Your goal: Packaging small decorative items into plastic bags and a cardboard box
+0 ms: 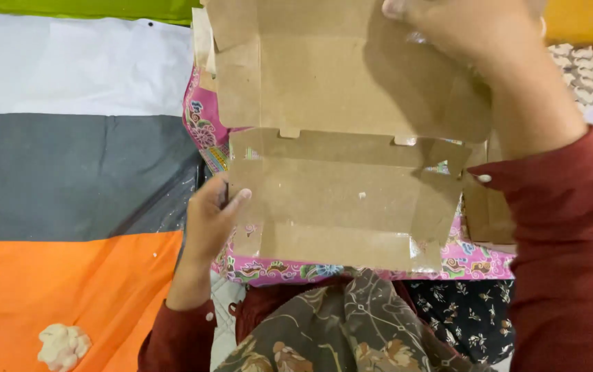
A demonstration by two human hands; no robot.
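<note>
Half-formed cardboard box (341,186): left hand (208,219) grips the 9 o'clock wall; right hand (468,31) pinches the lid at 1 o'clock; lid unclosed.

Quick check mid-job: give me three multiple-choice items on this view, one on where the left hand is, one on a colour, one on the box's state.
1. The left hand grips which part of the cardboard box?
A. left side flap
B. far lid edge
C. nothing

2. What colour is the floor sheet's stripe nearest the person?
A. blue
B. orange
C. black

3. The box is:
A. taped shut
B. crushed flat
C. open, inside showing

Answers:
1 A, thumb lies over the left flap.
2 B, the orange band lies lowest.
3 C, the right hand holds the lid raised.
</note>
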